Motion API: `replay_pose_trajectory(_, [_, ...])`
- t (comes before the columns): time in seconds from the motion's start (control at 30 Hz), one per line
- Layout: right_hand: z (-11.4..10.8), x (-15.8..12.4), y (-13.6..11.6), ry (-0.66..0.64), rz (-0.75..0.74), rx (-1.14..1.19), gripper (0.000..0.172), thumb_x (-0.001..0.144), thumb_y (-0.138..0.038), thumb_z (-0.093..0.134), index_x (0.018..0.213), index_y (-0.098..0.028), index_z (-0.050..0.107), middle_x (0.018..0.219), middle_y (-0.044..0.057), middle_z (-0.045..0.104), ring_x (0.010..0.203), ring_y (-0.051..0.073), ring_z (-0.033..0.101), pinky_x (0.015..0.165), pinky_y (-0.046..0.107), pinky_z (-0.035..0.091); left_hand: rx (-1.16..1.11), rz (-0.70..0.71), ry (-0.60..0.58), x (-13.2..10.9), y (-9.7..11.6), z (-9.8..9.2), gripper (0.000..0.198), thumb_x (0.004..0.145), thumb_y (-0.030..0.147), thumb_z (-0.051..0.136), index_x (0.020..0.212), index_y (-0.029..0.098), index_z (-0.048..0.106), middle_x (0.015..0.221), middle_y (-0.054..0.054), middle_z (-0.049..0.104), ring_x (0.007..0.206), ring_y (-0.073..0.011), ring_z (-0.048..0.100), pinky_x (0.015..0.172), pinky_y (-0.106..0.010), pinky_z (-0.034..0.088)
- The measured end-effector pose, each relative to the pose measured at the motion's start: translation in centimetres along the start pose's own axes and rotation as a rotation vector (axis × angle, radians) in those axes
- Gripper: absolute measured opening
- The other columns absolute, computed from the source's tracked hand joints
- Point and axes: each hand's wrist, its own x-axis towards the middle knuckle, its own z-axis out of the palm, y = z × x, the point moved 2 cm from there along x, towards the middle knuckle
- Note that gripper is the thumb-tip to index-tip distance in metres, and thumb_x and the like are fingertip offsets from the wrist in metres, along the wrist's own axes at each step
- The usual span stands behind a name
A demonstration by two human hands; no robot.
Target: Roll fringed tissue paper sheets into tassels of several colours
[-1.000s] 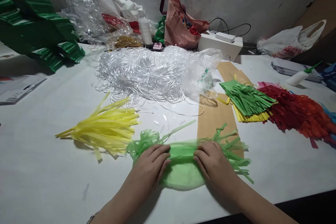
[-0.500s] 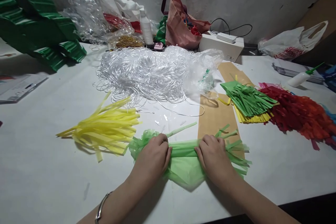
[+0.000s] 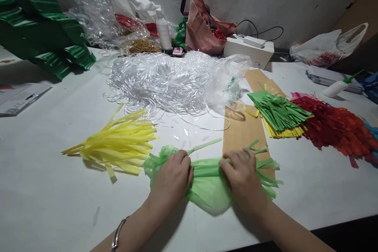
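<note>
Your left hand (image 3: 173, 175) and right hand (image 3: 240, 175) keep clenched on the green tissue roll (image 3: 206, 173), now rolled tighter near the counter's (image 3: 44, 189) front edge.

Your left hand (image 3: 173, 177) and right hand (image 3: 242, 177) lay on the fringed tissue roll (image 3: 208, 179) at the desk's (image 3: 44, 189) near edge. A cut-strip bundle (image 3: 118, 143) sat to its left, the tangled cord heap (image 3: 165, 80) behind it. The fringe stacks (image 3: 307, 120) lay to your right, a box (image 3: 248, 51) at the back wall.
</note>
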Motion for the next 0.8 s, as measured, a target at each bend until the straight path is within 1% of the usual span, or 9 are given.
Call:
replay_pose_trajectory(0.1, [-0.2,-0.1,-0.7,-0.033,-0.229,0.077,0.022,0.093,-0.002,0.048,0.087,-0.018,0.063,0.091,0.005,0.064,0.095,0.022,0.053,0.109,0.047,0.026,0.002,0.012,0.032,0.0,0.1,0.1,0.018,0.093,0.011,0.048,0.081,0.016,0.059,0.088,-0.010,0.063,0.080,-0.0270,0.061,0.070,-0.042,0.055])
replay_pose_trajectory(0.2, [0.2,-0.2,-0.9,-0.112,-0.292,0.016,0.018,0.091,-0.004,0.053,0.085,-0.017,0.063,0.082,0.004,0.060,0.086,0.021,0.050,0.107,0.047,0.028,-0.016,0.041,0.072,-0.1,0.1,-0.2,0.019,0.094,0.007,0.045,0.088,0.016,0.061,0.096,-0.010,0.065,0.084,-0.0247,0.061,0.071,-0.037,0.053])
replay_pose_trajectory(0.3, [0.8,-0.3,-0.9,-0.115,-0.342,-0.061,0.020,0.091,-0.005,0.051,0.082,-0.017,0.063,0.078,0.004,0.057,0.081,0.022,0.046,0.105,0.048,0.030,-0.059,0.183,0.155,-0.5,0.4,-0.9,0.023,0.093,0.004,0.046,0.094,0.018,0.065,0.110,-0.010,0.067,0.097,-0.0259,0.059,0.081,-0.038,0.049])
replay_pose_trajectory(0.37, [1.1,-0.3,-0.9,-0.085,-0.354,-0.076,0.022,0.092,-0.005,0.049,0.080,-0.018,0.063,0.076,0.004,0.055,0.080,0.022,0.045,0.103,0.047,0.031,-0.083,0.295,0.173,-0.8,0.8,-1.3,0.019,0.093,0.007,0.051,0.093,0.019,0.066,0.108,-0.008,0.069,0.102,-0.0278,0.057,0.086,-0.041,0.045])
replay_pose_trajectory(0.47, [1.2,-0.2,-0.7,-0.063,-0.310,-0.029,0.026,0.094,-0.005,0.046,0.076,-0.018,0.060,0.076,0.004,0.056,0.078,0.021,0.045,0.100,0.045,0.032,-0.073,0.359,0.141,-1.1,1.1,-1.4,0.013,0.091,0.010,0.058,0.092,0.019,0.067,0.099,-0.005,0.071,0.097,-0.0273,0.058,0.087,-0.043,0.040])
replay_pose_trajectory(0.53, [1.1,-0.1,-0.6,-0.056,-0.265,0.036,0.027,0.096,-0.006,0.045,0.076,-0.018,0.059,0.076,0.004,0.057,0.080,0.020,0.047,0.098,0.044,0.033,-0.040,0.359,0.137,-1.1,0.9,-1.2,0.013,0.090,0.008,0.059,0.090,0.018,0.068,0.094,-0.005,0.071,0.094,-0.0266,0.058,0.087,-0.043,0.038])
replay_pose_trajectory(0.63, [1.1,-0.1,-0.6,-0.052,-0.219,0.110,0.022,0.100,-0.014,0.049,0.081,-0.018,0.060,0.079,0.003,0.060,0.083,0.020,0.050,0.097,0.043,0.032,-0.019,0.368,0.141,-1.0,0.4,-0.8,0.018,0.090,0.005,0.055,0.086,0.017,0.067,0.087,-0.005,0.070,0.087,-0.0246,0.058,0.085,-0.042,0.038])
replay_pose_trajectory(0.7, [1.2,-0.1,-0.7,-0.064,-0.218,0.099,0.019,0.100,-0.018,0.051,0.084,-0.018,0.060,0.081,0.004,0.061,0.085,0.020,0.051,0.097,0.043,0.032,-0.041,0.364,0.141,-0.9,0.2,-0.8,0.021,0.092,0.004,0.052,0.083,0.017,0.065,0.083,-0.004,0.068,0.082,-0.0227,0.057,0.082,-0.041,0.038])
replay_pose_trajectory(0.8, [1.4,0.0,-1.0,-0.085,-0.265,0.013,0.021,0.099,-0.012,0.046,0.083,-0.017,0.059,0.081,0.004,0.059,0.083,0.021,0.049,0.096,0.043,0.031,-0.108,0.323,0.141,-0.7,0.0,-1.1,0.020,0.094,0.008,0.050,0.082,0.018,0.063,0.083,-0.004,0.068,0.080,-0.0216,0.056,0.079,-0.039,0.038])
